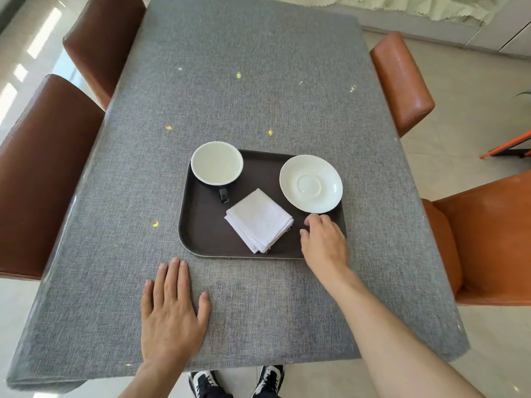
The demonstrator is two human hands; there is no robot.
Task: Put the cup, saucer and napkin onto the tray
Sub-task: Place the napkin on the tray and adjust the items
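Note:
A dark brown tray (207, 228) lies in the middle of the table. On its far left corner stands a cup (217, 163), white inside and dark outside, handle pointing toward me. A white saucer (311, 183) rests on the tray's far right part, slightly over the rim. A folded white napkin (259, 220) lies on the tray between them, nearer to me. My right hand (324, 242) hovers over the tray's near right corner, fingers loosely curled, just below the saucer and holding nothing. My left hand (172, 311) lies flat on the tablecloth, fingers spread, below the tray.
A grey tablecloth (244, 81) covers the table. Brown leather chairs (43, 168) stand along the left side, orange-brown ones (402, 81) along the right. My shoes (238, 382) show under the near table edge.

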